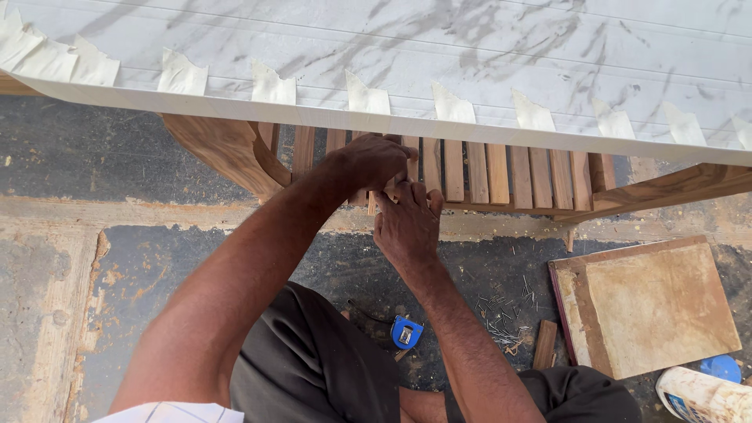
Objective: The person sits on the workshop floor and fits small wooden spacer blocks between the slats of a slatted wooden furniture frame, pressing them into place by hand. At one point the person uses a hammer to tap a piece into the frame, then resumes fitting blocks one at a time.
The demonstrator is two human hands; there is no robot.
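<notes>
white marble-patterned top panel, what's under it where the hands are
Under the white marble-patterned top panel runs a row of upright brown wooden slats between curved wooden supports. The left hand and right hand cover several slats; whatever they pinch is hidden.

Bare wooden slats (pixel 478 172); glossy marbled panel (pixel 439 47)

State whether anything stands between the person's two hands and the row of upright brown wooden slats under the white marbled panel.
Nothing visible does: the left hand and right hand both touch the wooden slats, below the white panel's edge.
</notes>
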